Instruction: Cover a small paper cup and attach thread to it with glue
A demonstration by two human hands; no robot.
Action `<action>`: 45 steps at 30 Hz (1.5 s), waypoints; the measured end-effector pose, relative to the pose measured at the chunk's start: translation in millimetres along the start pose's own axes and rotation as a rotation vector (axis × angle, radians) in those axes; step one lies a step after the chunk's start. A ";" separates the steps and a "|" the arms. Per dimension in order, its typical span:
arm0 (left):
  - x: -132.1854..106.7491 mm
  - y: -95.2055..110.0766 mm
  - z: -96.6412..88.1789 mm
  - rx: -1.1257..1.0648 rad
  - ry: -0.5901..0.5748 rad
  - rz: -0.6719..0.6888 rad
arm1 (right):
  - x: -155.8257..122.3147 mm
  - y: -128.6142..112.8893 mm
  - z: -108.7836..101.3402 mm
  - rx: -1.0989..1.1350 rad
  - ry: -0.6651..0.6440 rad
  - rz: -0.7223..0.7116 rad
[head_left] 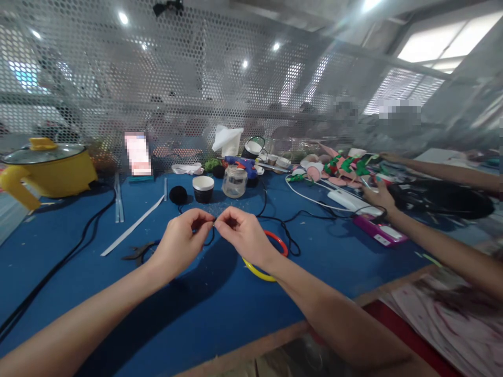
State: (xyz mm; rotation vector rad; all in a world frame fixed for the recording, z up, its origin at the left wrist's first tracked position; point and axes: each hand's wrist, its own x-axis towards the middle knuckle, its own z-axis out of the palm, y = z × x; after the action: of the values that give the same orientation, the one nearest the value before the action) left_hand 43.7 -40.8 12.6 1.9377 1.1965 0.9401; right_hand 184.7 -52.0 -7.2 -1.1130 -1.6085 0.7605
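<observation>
My left hand (183, 238) and my right hand (247, 238) meet fingertip to fingertip above the blue table (188, 309). Both pinch closed on what looks like black yarn; a dark strand (212, 240) loops down below the fingertips. Whatever else is between the fingers is too small to make out. A black yarn ball (178, 195) lies just beyond my left hand. Dark-jawed pliers (135, 255) are partly hidden behind my left wrist. Under my right wrist is a red and yellow ring (259, 273), partly covered.
Beyond my hands stand a black-and-white cup (203, 189), a clear jar (234, 183) and a blue glue gun (241, 165). A yellow electric pot (51, 170) is at left, its cord trailing forward. At right, another person's hand (379, 196) is near a power strip (356, 202).
</observation>
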 end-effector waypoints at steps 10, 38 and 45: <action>5.8 -2.2 -5.9 -0.180 -0.002 -0.052 | 22.1 -9.7 -33.1 -0.218 0.060 -0.051; 14.5 -3.3 -21.4 -0.439 0.180 -0.166 | 83.8 13.7 -64.9 0.097 0.371 0.211; 13.3 -4.8 -16.3 -0.483 0.208 -0.140 | 15.8 -20.6 -57.0 0.445 -0.028 0.221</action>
State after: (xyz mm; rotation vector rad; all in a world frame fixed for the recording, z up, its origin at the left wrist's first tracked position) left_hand 32.2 -24.2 20.2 1.3849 1.0773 1.2448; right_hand 231.5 -47.5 34.2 -0.9605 -1.2631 1.2164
